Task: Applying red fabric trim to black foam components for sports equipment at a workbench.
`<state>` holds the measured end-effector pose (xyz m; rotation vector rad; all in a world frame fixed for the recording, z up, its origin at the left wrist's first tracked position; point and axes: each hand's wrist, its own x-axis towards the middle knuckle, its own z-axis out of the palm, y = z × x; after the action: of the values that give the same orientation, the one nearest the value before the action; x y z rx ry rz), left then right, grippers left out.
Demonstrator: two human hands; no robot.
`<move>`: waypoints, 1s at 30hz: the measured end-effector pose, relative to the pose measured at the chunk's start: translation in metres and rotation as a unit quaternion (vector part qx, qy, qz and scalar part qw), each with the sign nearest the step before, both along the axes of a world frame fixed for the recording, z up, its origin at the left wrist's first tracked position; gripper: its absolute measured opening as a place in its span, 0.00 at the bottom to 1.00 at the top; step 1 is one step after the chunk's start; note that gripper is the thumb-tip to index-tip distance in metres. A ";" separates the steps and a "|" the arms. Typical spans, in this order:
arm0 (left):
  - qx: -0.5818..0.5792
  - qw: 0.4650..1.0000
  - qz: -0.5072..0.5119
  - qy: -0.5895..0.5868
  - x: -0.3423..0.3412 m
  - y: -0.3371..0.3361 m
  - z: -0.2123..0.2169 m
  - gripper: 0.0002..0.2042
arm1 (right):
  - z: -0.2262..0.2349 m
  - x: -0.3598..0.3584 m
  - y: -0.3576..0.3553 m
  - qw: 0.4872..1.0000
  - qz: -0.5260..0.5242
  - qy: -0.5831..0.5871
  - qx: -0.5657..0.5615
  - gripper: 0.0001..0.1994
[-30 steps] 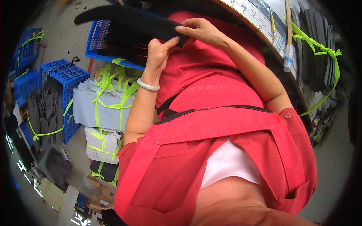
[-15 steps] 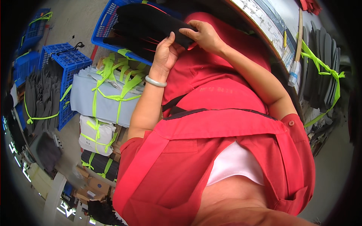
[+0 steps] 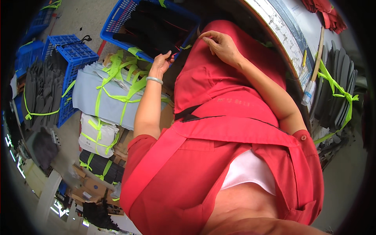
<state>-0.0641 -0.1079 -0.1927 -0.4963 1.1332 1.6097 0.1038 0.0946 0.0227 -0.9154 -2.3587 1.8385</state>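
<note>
Upper middle of frame: black pieces (image 3: 150,29), long, flat, thin red lines at some edges, heaped in blue basket (image 3: 116,19). At basket's lower edge, left hand (image 3: 160,64), fingers curled; cannot tell if clamped on a piece. Over red apron (image 3: 231,82), right hand (image 3: 224,47), thumb and fingers loosely apart. Upper right, white table (image 3: 309,29); upper left, grey floor (image 3: 84,17).

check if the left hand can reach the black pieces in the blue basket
Probably yes: the left hand is right by the near edge of the blue basket, and nothing visible blocks the black pieces.
</note>
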 end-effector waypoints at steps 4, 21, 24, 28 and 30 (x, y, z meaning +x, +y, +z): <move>-0.121 0.992 -0.003 -0.024 0.011 -0.021 -0.048 0.24 | 0.000 0.003 0.003 1.000 0.000 0.000 0.009 0.10; -0.046 0.978 -0.202 0.001 0.080 -0.021 -0.002 0.12 | 0.058 0.192 0.144 0.740 -0.208 -0.071 0.635 0.16; -0.109 0.955 -0.240 0.137 0.062 -0.015 -0.025 0.12 | 0.027 0.227 0.183 0.741 -0.208 -0.068 0.635 0.16; -0.061 0.987 -0.148 -0.006 0.048 -0.007 -0.043 0.14 | 0.030 0.231 0.208 0.772 -0.201 -0.088 0.597 0.17; -0.004 0.990 -0.143 0.010 0.031 -0.006 -0.059 0.17 | 0.043 0.212 0.222 0.731 -0.201 -0.120 0.641 0.14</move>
<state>-0.0329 -0.1141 -0.2514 -0.3078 1.1689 1.3638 0.3159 0.3162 0.0655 -1.1930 -2.4052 -0.2506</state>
